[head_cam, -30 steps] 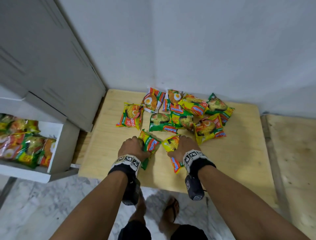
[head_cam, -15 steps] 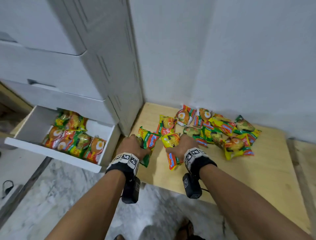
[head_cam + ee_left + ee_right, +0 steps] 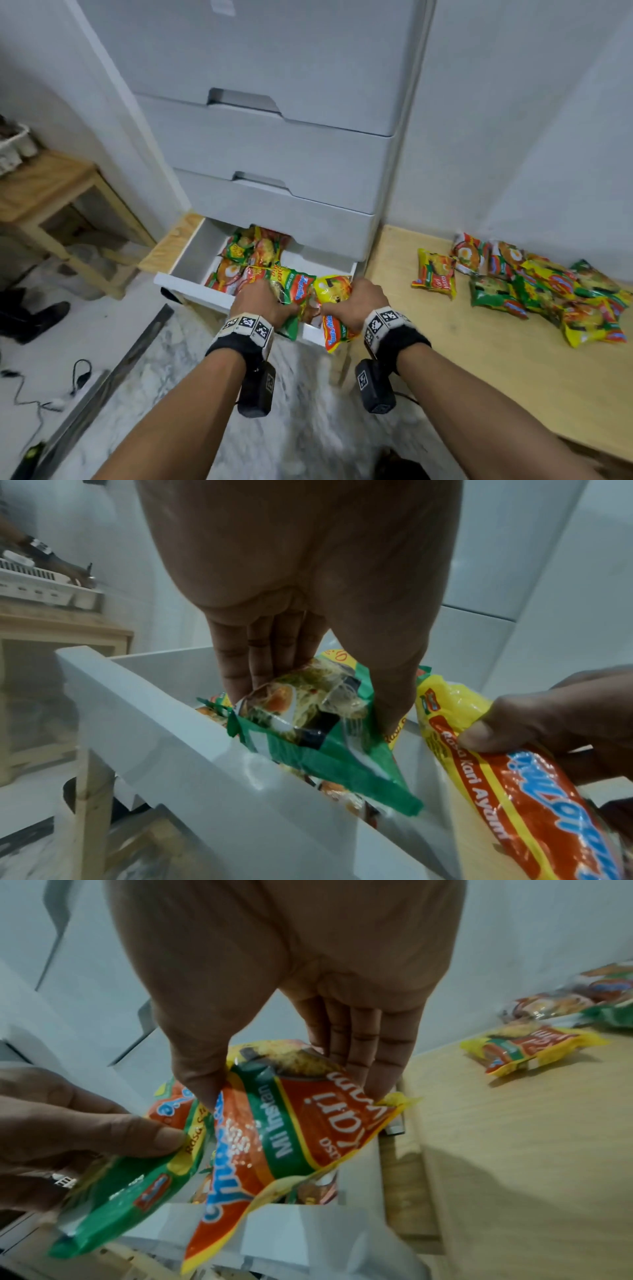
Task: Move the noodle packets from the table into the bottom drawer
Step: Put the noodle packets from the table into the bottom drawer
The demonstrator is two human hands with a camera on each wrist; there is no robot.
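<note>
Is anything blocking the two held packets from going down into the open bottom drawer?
Nothing visible. The left hand holds the green packet and the right hand the yellow packet over the bottom drawer; their tails overhang its front panel.

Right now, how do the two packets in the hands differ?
The green packet is gripped by the left hand; the yellow packet by the right hand. The green one sits nearer the drawer's middle, the yellow nearer its right end. Both hang over the open drawer.
</note>
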